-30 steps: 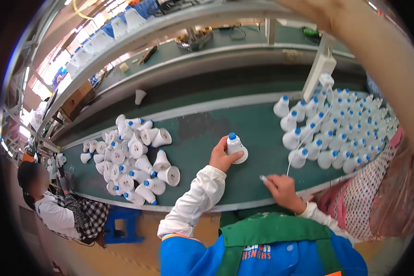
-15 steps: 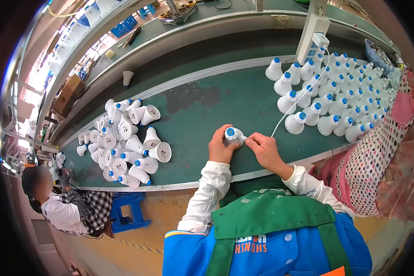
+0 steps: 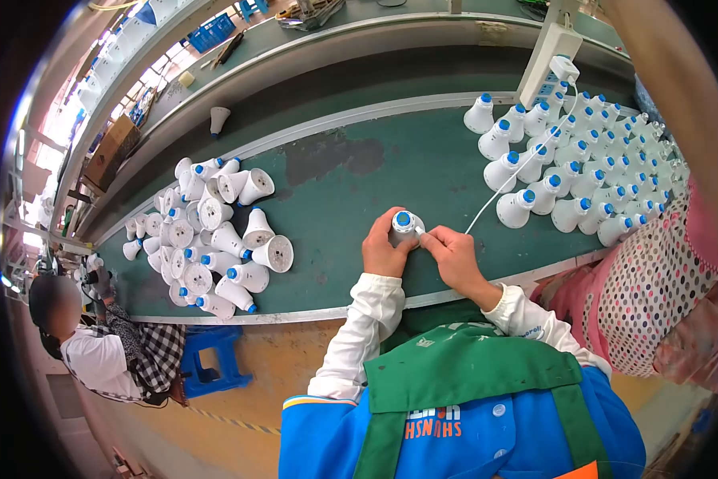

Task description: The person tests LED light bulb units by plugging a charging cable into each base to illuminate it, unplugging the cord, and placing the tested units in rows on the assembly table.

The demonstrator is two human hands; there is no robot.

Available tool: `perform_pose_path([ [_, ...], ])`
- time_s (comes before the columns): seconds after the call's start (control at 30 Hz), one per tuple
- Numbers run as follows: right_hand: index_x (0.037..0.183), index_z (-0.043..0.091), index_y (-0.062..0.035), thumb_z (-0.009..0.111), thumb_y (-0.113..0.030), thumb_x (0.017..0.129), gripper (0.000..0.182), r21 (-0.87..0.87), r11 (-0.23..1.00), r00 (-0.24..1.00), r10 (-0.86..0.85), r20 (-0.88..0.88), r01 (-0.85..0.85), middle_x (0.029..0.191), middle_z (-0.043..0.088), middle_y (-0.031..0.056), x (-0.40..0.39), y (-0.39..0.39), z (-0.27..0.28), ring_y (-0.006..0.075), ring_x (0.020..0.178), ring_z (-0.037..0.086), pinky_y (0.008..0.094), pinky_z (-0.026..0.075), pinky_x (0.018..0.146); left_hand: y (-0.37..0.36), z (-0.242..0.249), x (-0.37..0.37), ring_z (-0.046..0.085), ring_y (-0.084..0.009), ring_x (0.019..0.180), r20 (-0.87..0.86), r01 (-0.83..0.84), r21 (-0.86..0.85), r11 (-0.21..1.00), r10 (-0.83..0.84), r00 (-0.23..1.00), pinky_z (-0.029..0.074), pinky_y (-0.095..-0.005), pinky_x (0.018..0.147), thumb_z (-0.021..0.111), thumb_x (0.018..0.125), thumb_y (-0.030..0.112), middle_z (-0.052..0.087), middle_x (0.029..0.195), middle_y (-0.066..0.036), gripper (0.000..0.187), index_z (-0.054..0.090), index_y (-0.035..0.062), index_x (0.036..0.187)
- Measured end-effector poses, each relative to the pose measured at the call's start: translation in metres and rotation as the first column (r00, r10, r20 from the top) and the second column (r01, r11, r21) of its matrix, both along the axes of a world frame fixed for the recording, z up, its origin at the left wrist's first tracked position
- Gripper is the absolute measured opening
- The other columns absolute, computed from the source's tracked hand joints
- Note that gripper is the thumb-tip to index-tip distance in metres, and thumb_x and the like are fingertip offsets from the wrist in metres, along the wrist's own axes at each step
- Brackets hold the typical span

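My left hand [image 3: 384,247] is closed around a white cone-shaped bulb housing [image 3: 404,223], held upright over the green bench with its blue cap facing up. From the right, my right hand [image 3: 453,257] pinches a small white corded tool [image 3: 420,231]. Its tip is against or very near the housing's neck; the exact contact is too small to tell. A white cord [image 3: 496,191] runs from beside my right hand up to the plug. Most of the tool is hidden by my fingers.
Loose white housings [image 3: 215,214] are heaped on the left of the bench [image 3: 351,263]. Several rows of upright blue-capped housings [image 3: 547,191] stand on the right, below a power strip [image 3: 549,65]. A co-worker [image 3: 103,351] sits at left; another person's arm [image 3: 678,88] reaches in at right.
Another person's arm has come into view at the upper right, over the far rows. The view has shifted slightly. Both my hands keep their hold at the housing, the right one marginally closer in.
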State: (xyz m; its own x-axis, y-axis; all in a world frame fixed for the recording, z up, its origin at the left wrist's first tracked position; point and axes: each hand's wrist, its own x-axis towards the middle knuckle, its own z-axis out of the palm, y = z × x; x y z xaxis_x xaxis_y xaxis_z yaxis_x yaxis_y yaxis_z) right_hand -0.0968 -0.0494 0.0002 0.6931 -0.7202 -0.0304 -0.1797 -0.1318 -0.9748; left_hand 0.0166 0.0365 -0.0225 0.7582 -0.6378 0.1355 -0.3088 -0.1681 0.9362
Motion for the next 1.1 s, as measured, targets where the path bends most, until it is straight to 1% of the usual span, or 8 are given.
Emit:
perform_pose_path([
  [0.07,0.081,0.066,0.0006,0.06,-0.02,0.086,0.022,0.024,0.999,0.999,0.034,-0.034,-0.033,0.054,0.052,0.0089,0.0,-0.004,0.003,0.0128,0.048,0.045,0.0311,0.036,0.048,0.0,0.003,-0.001,0.062,-0.0242,0.099,0.022,-0.004,0.007,1.0,0.003,1.0,0.049,-0.0332,0.085,0.073,0.065,-0.004,0.064,0.108,-0.009,0.052,0.059,0.0061,0.114],
  [0.13,0.079,0.066,0.0009,0.06,-0.019,0.085,0.022,0.007,0.998,0.996,0.064,-0.061,-0.064,0.053,0.051,0.006,0.0,-0.006,0.007,0.0107,0.049,0.044,0.0299,0.035,0.048,0.0,0.004,-0.001,0.063,-0.0193,0.098,0.048,-0.007,0.016,1.0,0.007,0.999,0.049,-0.0307,0.086,0.072,0.066,-0.006,0.065,0.107,-0.008,0.053,0.058,0.0045,0.116],
  [0.47,0.076,0.066,0.001,0.063,-0.018,0.084,0.021,0.297,0.942,0.973,0.199,-0.117,-0.157,0.054,0.049,-0.0006,0.011,-0.03,0.009,0.0071,0.051,0.042,0.0271,0.034,0.048,0.002,0.012,0.004,0.063,-0.0263,0.1,0.093,0.034,0.076,0.997,-0.041,0.995,0.05,-0.0334,0.085,0.076,0.064,0.0,0.065,0.109,-0.01,0.054,0.059,0.0074,0.115],
  [0.67,0.076,0.065,0.0003,0.062,-0.02,0.085,0.022,0.015,0.986,0.977,0.169,-0.131,-0.168,0.054,0.052,0.0038,0.012,-0.024,0.004,0.0097,0.05,0.045,0.029,0.037,0.049,0.003,0.017,0.002,0.063,-0.028,0.1,0.118,0.03,0.101,0.994,-0.042,0.992,0.05,-0.0347,0.086,0.076,0.065,0.002,0.064,0.11,-0.01,0.053,0.058,0.0076,0.115],
  [0.77,0.074,0.064,-0.0006,0.062,-0.022,0.084,0.023,-0.007,0.973,0.961,0.229,-0.154,-0.232,0.056,0.057,0.0071,0.007,-0.028,0.011,0.0161,0.049,0.052,0.0304,0.039,0.048,0.003,0.016,0.001,0.062,-0.0291,0.102,0.087,0.043,0.091,0.995,-0.051,0.995,0.049,-0.0356,0.086,0.075,0.066,0.001,0.063,0.111,-0.011,0.054,0.056,0.0077,0.116],
  [0.83,0.074,0.064,-0.0025,0.062,-0.022,0.084,0.022,-0.297,0.92,0.964,0.219,-0.149,-0.255,0.058,0.059,0.0074,-0.004,-0.03,0.01,0.0205,0.052,0.054,0.032,0.039,0.052,0.005,0.017,-0.002,0.06,-0.0317,0.104,0.042,0.058,0.063,0.996,-0.061,0.997,0.05,-0.037,0.086,0.074,0.067,0.001,0.062,0.111,-0.012,0.055,0.054,0.0078,0.118],
  [0.97,0.074,0.062,-0.0065,0.061,-0.021,0.085,0.017,-0.666,0.725,0.979,0.201,-0.036,-0.174,0.059,0.059,0.0074,-0.014,-0.017,0.001,0.0259,0.056,0.055,0.0346,0.037,0.062,0.0,0.003,-0.008,0.062,-0.0273,0.101,0.25,-0.044,-0.056,0.997,0.057,0.967,0.049,-0.0342,0.086,0.071,0.067,0.0,0.062,0.11,-0.012,0.053,0.055,0.0053,0.117],
  [1.1,0.072,0.06,-0.0079,0.061,-0.02,0.085,0.017,-0.659,0.739,0.986,0.165,-0.024,-0.14,0.057,0.058,0.0065,-0.013,-0.015,-0.003,0.0252,0.054,0.054,0.035,0.036,0.065,-0.002,0.001,-0.014,0.062,-0.0269,0.099,0.211,-0.083,-0.031,0.996,0.088,0.974,0.049,-0.0338,0.085,0.07,0.069,0.001,0.063,0.109,-0.012,0.051,0.055,0.0047,0.117],
])
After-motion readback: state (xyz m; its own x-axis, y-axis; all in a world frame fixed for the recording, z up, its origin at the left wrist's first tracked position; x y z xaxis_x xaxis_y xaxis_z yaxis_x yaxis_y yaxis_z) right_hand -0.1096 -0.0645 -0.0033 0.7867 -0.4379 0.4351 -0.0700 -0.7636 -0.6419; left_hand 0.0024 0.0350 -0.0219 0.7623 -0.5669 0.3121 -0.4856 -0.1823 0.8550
